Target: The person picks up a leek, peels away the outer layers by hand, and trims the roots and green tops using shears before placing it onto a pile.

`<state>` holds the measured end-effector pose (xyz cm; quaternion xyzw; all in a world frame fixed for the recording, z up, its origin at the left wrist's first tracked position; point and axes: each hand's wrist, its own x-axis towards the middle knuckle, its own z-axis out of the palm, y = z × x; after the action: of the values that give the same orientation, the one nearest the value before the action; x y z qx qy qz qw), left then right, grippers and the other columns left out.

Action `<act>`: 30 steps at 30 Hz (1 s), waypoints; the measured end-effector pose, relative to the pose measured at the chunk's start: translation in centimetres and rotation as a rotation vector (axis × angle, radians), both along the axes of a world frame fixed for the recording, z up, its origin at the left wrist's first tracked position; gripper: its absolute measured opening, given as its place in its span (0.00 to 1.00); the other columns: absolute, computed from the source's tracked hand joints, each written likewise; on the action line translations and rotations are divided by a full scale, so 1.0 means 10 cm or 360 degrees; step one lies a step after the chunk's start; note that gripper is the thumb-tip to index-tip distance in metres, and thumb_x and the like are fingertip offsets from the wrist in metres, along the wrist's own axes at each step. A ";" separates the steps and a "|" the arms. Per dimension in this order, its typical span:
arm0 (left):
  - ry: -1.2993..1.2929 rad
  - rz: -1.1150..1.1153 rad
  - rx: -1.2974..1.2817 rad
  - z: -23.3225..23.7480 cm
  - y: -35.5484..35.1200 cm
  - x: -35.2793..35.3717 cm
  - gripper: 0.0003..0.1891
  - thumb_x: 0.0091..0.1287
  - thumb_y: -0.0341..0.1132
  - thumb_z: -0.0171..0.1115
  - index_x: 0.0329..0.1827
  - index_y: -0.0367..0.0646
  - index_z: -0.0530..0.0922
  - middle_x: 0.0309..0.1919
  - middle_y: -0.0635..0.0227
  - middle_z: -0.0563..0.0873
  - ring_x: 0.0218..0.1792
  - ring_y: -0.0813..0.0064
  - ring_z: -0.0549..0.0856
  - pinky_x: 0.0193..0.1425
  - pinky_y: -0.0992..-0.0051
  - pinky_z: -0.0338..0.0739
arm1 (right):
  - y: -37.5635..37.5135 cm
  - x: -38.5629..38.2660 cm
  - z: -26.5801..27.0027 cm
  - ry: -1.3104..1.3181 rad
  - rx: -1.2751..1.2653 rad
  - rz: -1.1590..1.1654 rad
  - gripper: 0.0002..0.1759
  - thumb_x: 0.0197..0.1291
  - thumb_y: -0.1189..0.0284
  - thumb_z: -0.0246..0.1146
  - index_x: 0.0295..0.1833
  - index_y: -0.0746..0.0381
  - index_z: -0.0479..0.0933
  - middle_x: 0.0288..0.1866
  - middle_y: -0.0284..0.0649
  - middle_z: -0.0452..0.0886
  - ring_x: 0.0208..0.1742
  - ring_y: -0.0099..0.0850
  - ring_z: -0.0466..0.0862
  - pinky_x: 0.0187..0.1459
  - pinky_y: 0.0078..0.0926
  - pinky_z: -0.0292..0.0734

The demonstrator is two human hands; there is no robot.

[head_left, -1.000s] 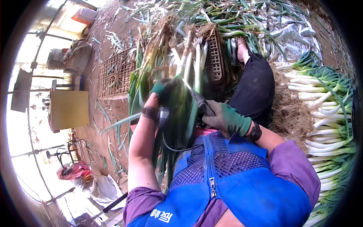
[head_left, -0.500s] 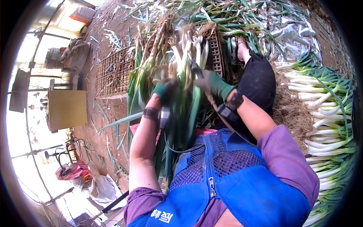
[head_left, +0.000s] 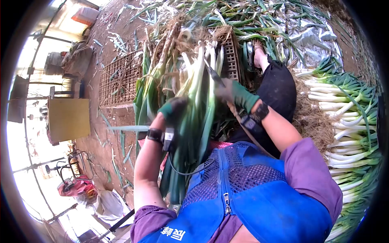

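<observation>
A bunch of large green onions [head_left: 197, 83] lies over my lap, its roots pointing away and its dark green leaves towards my body. My left hand [head_left: 174, 109], in a green glove with dark fingers, is closed around stalks on the bunch's left side; its fingertips are blurred. My gloved right hand [head_left: 237, 94] grips a thin dark air blow gun [head_left: 214, 74]. A hose [head_left: 247, 128] runs from that hand back beside my forearm. The nozzle points at the white shafts, close to them. Drier, yellowish stalks [head_left: 162, 56] lie left of the bunch.
A brown plastic crate [head_left: 121, 79] stands at left, and another crate [head_left: 232, 56] shows behind the onions. Cleaned green onions [head_left: 344, 121] are stacked along the right. My bent leg [head_left: 277, 91] is beside my right hand. Leaf scraps [head_left: 259, 20] cover the ground ahead.
My left hand has moved slightly down and left. The blow gun and my right hand have shifted a little to the right. A peeled shaft shows more whitely at the bunch's middle.
</observation>
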<state>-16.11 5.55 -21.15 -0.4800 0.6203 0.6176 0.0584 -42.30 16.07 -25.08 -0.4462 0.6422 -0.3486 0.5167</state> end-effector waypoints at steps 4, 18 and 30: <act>0.0031 -0.0596 -0.0494 -0.27 0.07 0.17 0.23 0.68 0.29 0.52 0.66 0.34 0.70 0.58 0.53 0.80 0.58 0.57 0.81 0.63 0.67 0.77 | -0.55 -0.12 -0.02 -0.0073 0.0291 -0.0049 0.21 0.56 0.59 0.64 0.35 0.69 0.78 0.19 0.44 0.79 0.15 0.34 0.79 0.18 0.34 0.73; -0.0568 -0.0566 -0.0239 -0.03 -0.38 -0.03 0.25 0.72 0.57 0.60 0.40 0.42 0.89 0.25 0.70 0.88 0.27 0.81 0.80 0.36 0.75 0.76 | 0.20 0.11 0.03 0.0558 0.0083 0.0354 0.32 0.58 0.58 0.64 0.65 0.65 0.72 0.43 0.54 0.84 0.44 0.48 0.85 0.50 0.39 0.79; -0.1247 0.0115 -0.1154 -0.89 -1.86 0.17 0.35 0.49 0.46 0.71 0.64 0.49 0.76 0.58 0.47 0.83 0.59 0.49 0.82 0.63 0.59 0.78 | 0.53 0.19 0.05 0.0200 -0.0098 0.0221 0.34 0.53 0.67 0.66 0.67 0.67 0.69 0.51 0.53 0.82 0.54 0.46 0.83 0.58 0.37 0.76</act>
<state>-14.43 -13.02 -30.01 -0.6851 0.7086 0.1399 0.0948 -40.41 21.34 -24.61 -0.5263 0.6298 -0.3027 0.4844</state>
